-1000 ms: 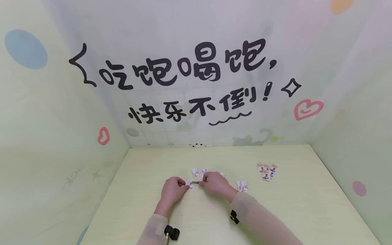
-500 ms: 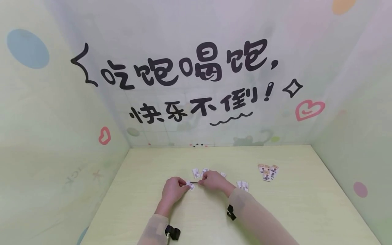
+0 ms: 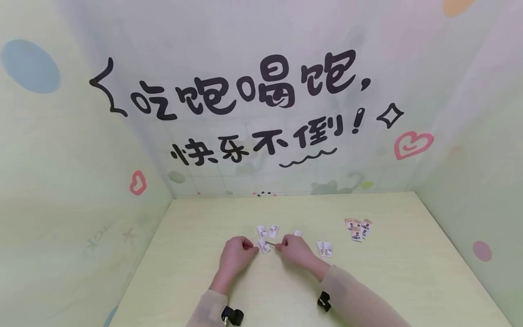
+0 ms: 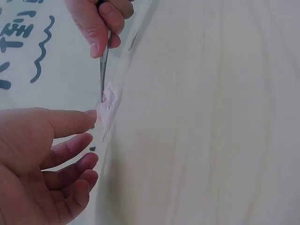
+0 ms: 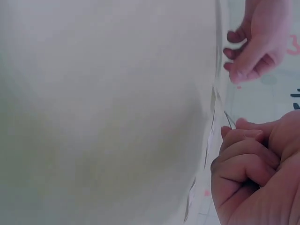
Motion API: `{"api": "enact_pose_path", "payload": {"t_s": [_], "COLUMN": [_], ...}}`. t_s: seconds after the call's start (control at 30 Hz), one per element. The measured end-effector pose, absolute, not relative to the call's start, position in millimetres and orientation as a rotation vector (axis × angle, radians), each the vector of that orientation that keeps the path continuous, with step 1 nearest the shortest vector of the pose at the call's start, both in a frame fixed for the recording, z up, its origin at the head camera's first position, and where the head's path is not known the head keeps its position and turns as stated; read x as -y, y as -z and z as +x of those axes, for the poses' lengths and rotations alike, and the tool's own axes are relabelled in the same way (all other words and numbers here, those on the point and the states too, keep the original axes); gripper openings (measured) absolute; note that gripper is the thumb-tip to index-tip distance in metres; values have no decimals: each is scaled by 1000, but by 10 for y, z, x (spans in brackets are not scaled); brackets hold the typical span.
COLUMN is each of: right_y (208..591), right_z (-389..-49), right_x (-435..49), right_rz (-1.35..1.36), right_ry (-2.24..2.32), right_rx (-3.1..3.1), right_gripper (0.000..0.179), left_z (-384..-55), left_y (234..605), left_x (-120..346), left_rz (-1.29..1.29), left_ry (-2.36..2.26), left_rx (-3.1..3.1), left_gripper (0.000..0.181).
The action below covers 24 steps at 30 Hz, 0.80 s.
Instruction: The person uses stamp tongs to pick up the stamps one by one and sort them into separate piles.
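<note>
My right hand grips a pair of metal tweezers, their tips pointing left. Those tips meet a small white printed piece, flat like a packet; whether they pinch it or only touch it I cannot tell. My left hand is just left of this piece, thumb and fingers parted and loosely bent in the left wrist view. One fingertip is at the piece's edge, touching or nearly so. Behind lie two similar white pieces, and another shows partly beyond my right hand.
To the right of my right hand, overlapping white pieces lie on the pale wooden table. Farther right is a cluster of several orange-topped pieces. Printed walls enclose the table at the back and both sides.
The white piece has shifted right with the tweezers, away from my left fingers, which held it before. My right hand has moved right and slightly nearer, uncovering the rear piece.
</note>
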State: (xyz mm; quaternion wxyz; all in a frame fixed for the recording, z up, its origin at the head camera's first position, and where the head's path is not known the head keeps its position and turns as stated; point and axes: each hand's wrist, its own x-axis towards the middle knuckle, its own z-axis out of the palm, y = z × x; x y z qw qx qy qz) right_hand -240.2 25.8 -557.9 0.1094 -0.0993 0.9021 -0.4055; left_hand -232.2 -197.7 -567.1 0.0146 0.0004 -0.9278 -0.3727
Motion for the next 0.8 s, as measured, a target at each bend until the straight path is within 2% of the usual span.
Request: {"api": "enact_pose_path", "payload": {"t_s": [0.3,0.57,0.8], "right_y": [5669,5644,5571], "right_z": [-2165,-2194,-2299], "right_x": [-521,-530,-595], "right_rz": [-250,-215,-313], "right_ry": [1211,1187,1111], "right_rx": [-2686,-2667,-2626], "right_gripper": [24,25,26], "left_z": [-2339,-2356,-2413], "left_y": [5725,5764,5751], "left_x": [1615,1589,1640], "left_rz": [-151,-151,-172], "left_ry": [1192,1142,1181], "left_rx": [2911,2960,2991], "left_gripper": [18,23,22]}}
